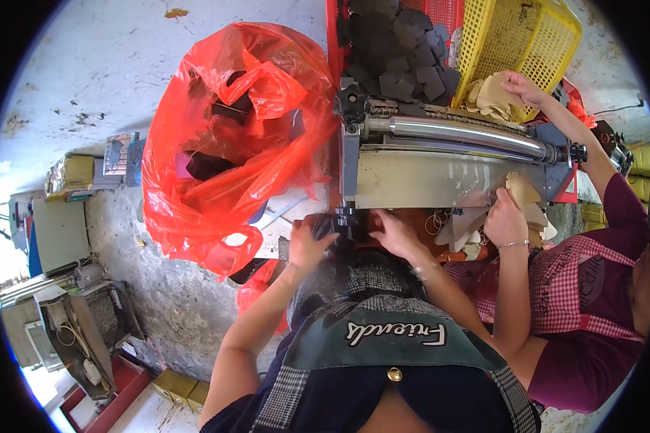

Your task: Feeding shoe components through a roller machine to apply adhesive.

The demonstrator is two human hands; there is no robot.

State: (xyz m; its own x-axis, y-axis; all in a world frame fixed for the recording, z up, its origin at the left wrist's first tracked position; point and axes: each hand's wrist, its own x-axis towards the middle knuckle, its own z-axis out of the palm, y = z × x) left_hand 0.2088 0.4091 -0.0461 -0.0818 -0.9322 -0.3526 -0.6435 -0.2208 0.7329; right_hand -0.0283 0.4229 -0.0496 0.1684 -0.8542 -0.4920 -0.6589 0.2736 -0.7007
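Observation:
Below the front left corner of a roller machine, my left hand is curled with a dark piece between fingers and thumb; its exact kind is hard to make out. My right hand is just right of the machine's lower black knob, under the front edge of its metal plate. Its fingers are apart and I see nothing in them. A big red plastic bag with dark pieces inside stands beside my left hand.
At right a co-worker's hand holds a beige cut piece by the plate; their other hand is at beige pieces in a yellow basket. Behind the machine, a red crate holds dark cut pieces.

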